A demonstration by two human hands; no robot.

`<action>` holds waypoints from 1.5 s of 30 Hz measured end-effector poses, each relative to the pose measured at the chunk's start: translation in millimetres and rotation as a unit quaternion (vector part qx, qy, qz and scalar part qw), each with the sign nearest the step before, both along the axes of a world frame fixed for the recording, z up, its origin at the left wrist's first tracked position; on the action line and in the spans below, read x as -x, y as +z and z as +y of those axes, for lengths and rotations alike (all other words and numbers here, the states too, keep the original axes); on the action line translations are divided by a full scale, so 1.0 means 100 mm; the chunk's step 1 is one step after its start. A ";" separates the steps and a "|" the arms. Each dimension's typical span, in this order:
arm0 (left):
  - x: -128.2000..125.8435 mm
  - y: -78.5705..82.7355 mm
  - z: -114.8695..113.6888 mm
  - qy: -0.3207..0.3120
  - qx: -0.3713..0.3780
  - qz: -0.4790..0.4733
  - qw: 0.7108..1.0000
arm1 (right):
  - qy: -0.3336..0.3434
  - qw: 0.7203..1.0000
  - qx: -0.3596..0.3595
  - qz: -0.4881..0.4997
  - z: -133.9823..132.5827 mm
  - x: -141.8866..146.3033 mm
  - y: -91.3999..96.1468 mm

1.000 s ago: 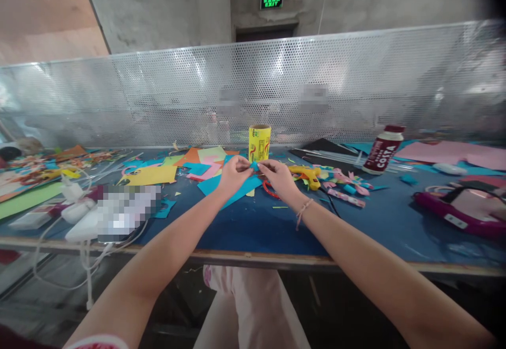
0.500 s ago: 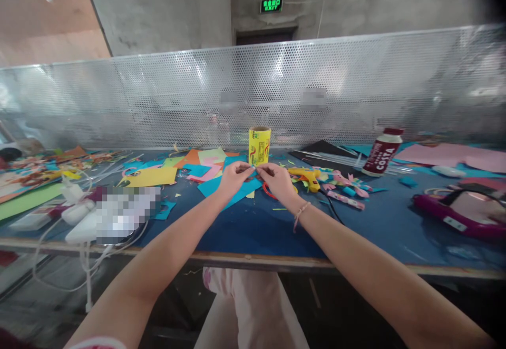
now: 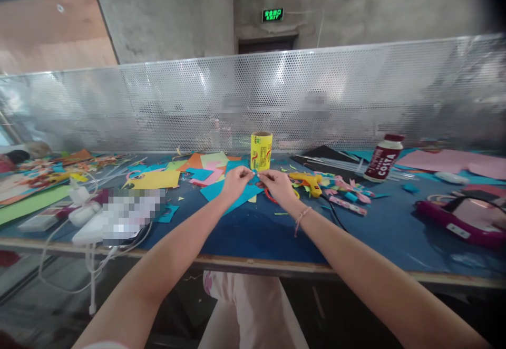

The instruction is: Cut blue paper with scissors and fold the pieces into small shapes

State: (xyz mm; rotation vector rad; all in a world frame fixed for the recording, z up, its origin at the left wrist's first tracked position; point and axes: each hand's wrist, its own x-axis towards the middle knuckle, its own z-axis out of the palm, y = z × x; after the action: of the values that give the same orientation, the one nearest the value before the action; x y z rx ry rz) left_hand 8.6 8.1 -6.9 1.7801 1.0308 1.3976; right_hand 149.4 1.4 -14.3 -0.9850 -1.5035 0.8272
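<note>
My left hand [image 3: 237, 181] and my right hand [image 3: 277, 185] are close together over the table, each with thumb and fingers pinched. Whatever lies between their fingertips is tiny, perhaps a bluish scrap, and I cannot make it out. Just behind them a yellow printed roll of tape or wrap [image 3: 261, 151] stands upright with its hollow core on top. Blue paper [image 3: 215, 193] lies beneath and beside my left hand. A red loop [image 3: 269, 196], like a scissor handle, shows partly under my right hand. To its right lies a yellow glue gun [image 3: 313, 184] with a black cord.
Coloured paper sheets [image 3: 156, 179] and scraps cover the left and back. At left front are white plugs and cables [image 3: 93, 280] beside a blurred-out object. On the right stand a COSTA bottle [image 3: 384, 158] and a purple case [image 3: 454, 223]. A perforated metal screen [image 3: 177, 101] closes the back.
The whole view has shifted slightly, with the scene sitting a little lower. My fingertips have parted a little; both hands remain pinched in front of the yellow roll.
</note>
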 end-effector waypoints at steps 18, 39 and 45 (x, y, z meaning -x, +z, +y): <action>0.00 -0.05 0.02 0.000 0.018 0.057 0.998 | -0.011 0.999 0.023 -0.034 0.01 -0.04 0.01; 0.03 -0.03 0.04 -0.014 0.116 -0.110 0.987 | -0.191 0.844 -0.037 -0.500 0.25 -0.43 -0.10; 0.07 -0.06 0.09 -0.004 0.166 -0.177 0.970 | -0.141 0.799 0.027 -0.583 0.21 -0.43 -0.14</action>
State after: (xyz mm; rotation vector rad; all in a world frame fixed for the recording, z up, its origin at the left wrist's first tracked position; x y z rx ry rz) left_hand 1.9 17.1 -13.1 1.2400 0.9920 1.3795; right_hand 192.7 22.4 -28.8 -1.8871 -2.2366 -0.0703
